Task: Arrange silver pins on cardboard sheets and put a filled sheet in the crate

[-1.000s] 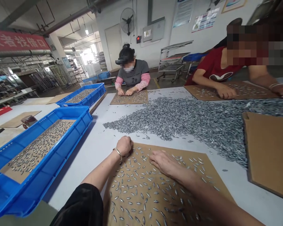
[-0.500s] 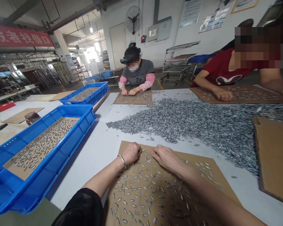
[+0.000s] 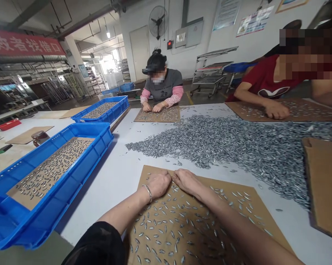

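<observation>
A brown cardboard sheet (image 3: 237, 187) lies in front of me, scattered with small silvery spindle-shaped pieces (image 3: 166, 222). My left hand (image 3: 159, 184), with a bangle at the wrist, rests near the sheet's far edge with its fingers curled together. Right beside it, my right hand (image 3: 186, 180) is closed too, its fingertips almost meeting the left ones. Whatever either hand pinches is too small and hidden to make out. Beyond the sheet spreads a large heap of the same grey pieces (image 3: 223, 143).
Blue crates (image 3: 99, 147) on the left hold cardboard with pieces. Stacked cardboard (image 3: 324, 184) stands at the right. Across the table, a person in grey (image 3: 166, 86) and another in red (image 3: 265, 81) work over cardboard sheets. A jar (image 3: 40, 138) stands behind the near crate.
My left hand has moved right and my right hand slightly left, so the gap between them has nearly closed. The hand of the person in red has shifted right.
</observation>
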A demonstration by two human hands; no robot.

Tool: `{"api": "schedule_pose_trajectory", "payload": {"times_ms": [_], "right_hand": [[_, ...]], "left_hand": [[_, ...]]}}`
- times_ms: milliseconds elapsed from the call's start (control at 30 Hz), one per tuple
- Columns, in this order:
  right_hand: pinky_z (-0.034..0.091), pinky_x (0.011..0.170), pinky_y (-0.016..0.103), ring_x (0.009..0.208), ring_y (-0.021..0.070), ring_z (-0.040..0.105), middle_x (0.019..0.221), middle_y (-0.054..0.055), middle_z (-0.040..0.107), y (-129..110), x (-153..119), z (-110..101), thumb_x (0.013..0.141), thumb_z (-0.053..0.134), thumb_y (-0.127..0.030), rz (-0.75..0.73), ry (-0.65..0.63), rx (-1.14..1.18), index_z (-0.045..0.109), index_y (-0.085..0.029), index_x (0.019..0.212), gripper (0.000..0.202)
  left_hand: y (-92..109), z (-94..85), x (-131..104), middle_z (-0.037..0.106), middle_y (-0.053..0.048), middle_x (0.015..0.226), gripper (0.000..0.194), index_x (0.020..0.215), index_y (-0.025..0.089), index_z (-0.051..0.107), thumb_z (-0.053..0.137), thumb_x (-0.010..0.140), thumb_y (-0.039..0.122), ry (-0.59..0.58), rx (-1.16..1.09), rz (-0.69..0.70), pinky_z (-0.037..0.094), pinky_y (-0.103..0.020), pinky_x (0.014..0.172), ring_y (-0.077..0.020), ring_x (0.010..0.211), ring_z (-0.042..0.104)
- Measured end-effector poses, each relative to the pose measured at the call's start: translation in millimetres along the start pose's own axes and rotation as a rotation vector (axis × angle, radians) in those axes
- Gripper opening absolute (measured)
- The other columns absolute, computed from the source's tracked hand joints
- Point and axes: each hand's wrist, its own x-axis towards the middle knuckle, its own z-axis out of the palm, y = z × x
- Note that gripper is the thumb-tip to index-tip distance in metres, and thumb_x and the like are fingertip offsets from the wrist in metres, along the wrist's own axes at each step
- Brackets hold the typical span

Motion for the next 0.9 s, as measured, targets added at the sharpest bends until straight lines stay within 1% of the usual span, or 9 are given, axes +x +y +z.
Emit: {"api": "schedule_pose_trajectory", "payload": {"times_ms": [100, 200, 300, 400, 500, 567, 633, 733, 900], "right_hand": [[0.035, 0.067, 0.028, 0.084, 0.0203, 0.068, 0.091, 0.010, 0.076, 0.1, 0.7, -0.8, 0.102, 0.048, -0.024, -0.006, -0.018, 0.002, 0.072, -0.016, 0.090, 0.028], [0.035, 0.071, 0.029, 0.090, 0.0218, 0.068, 0.101, 0.013, 0.075, -0.1, -1.1, 0.5, 0.100, 0.049, -0.021, -0.015, 0.017, -0.032, 0.073, -0.015, 0.096, 0.025], [0.035, 0.078, 0.031, 0.096, 0.0236, 0.068, 0.107, 0.015, 0.074, -0.6, -4.6, 0.9, 0.099, 0.049, -0.017, -0.067, 0.060, -0.141, 0.074, -0.014, 0.099, 0.025], [0.035, 0.081, 0.032, 0.091, 0.0227, 0.067, 0.102, 0.013, 0.076, -1.0, -7.0, -1.6, 0.099, 0.048, -0.015, -0.143, 0.053, -0.217, 0.075, -0.015, 0.091, 0.029], [0.034, 0.081, 0.033, 0.085, 0.0212, 0.066, 0.098, 0.012, 0.077, -0.2, -7.2, -3.1, 0.097, 0.050, -0.013, -0.206, 0.049, -0.245, 0.076, -0.016, 0.085, 0.028], [0.034, 0.082, 0.033, 0.083, 0.0205, 0.065, 0.095, 0.011, 0.076, 1.8, -7.3, -1.3, 0.097, 0.050, -0.013, -0.253, 0.059, -0.258, 0.076, -0.016, 0.084, 0.029], [0.034, 0.082, 0.033, 0.082, 0.0200, 0.065, 0.092, 0.011, 0.076, 5.2, -8.3, 2.1, 0.097, 0.050, -0.013, -0.290, 0.073, -0.261, 0.076, -0.016, 0.082, 0.031], [0.034, 0.082, 0.033, 0.082, 0.0191, 0.065, 0.092, 0.009, 0.075, 11.9, -9.6, 6.1, 0.096, 0.051, -0.013, -0.308, 0.068, -0.232, 0.076, -0.018, 0.081, 0.030], [0.034, 0.076, 0.029, 0.087, 0.0193, 0.065, 0.099, 0.008, 0.074, 18.6, 0.8, 4.6, 0.098, 0.050, -0.018, -0.131, 0.093, -0.120, 0.076, -0.020, 0.089, 0.028]], "left_hand": [[0.3, 0.9, -1.7, 0.071, -0.014, 0.110, 0.031, 0.098, 0.014, 0.073, 0.044, 0.101, 0.021, 0.008, -0.028, -0.005, 0.052, -0.036, 0.089, -0.0272, 0.097, 0.070], [-4.2, -0.6, -3.6, 0.073, -0.013, 0.106, 0.027, 0.091, 0.016, 0.076, 0.050, 0.098, 0.022, 0.003, -0.084, 0.006, 0.053, -0.032, 0.083, -0.0246, 0.091, 0.070], [-12.2, -4.2, -3.7, 0.076, -0.010, 0.102, 0.020, 0.087, 0.017, 0.077, 0.058, 0.093, 0.020, 0.005, -0.159, 0.018, 0.052, -0.027, 0.082, -0.0209, 0.089, 0.071], [-24.0, -10.7, -0.1, 0.078, -0.005, 0.095, 0.018, 0.088, 0.018, 0.079, 0.061, 0.091, 0.020, 0.033, -0.234, -0.003, 0.051, -0.022, 0.080, -0.0173, 0.087, 0.070], [-36.5, -18.6, 7.7, 0.079, -0.008, 0.100, 0.026, 0.096, 0.016, 0.079, 0.053, 0.093, 0.019, 0.108, -0.265, -0.087, 0.051, -0.024, 0.082, -0.0181, 0.090, 0.070], [-41.0, -21.7, 14.4, 0.078, -0.010, 0.101, 0.027, 0.096, 0.015, 0.078, 0.052, 0.093, 0.019, 0.130, -0.271, -0.130, 0.051, -0.026, 0.082, -0.0190, 0.091, 0.069], [-40.3, -21.9, 21.3, 0.078, -0.008, 0.097, 0.023, 0.092, 0.016, 0.079, 0.056, 0.091, 0.020, 0.105, -0.275, -0.146, 0.051, -0.026, 0.079, -0.0193, 0.089, 0.070], [-32.0, -18.4, 31.5, 0.078, -0.006, 0.089, 0.018, 0.086, 0.018, 0.078, 0.061, 0.092, 0.022, 0.033, -0.271, -0.154, 0.052, -0.027, 0.079, -0.0189, 0.085, 0.070], [-20.3, -15.2, 47.0, 0.076, -0.004, 0.095, 0.019, 0.093, 0.015, 0.073, 0.068, 0.098, 0.032, -0.080, -0.251, -0.164, 0.058, -0.037, 0.087, -0.0181, 0.090, 0.071]]}}
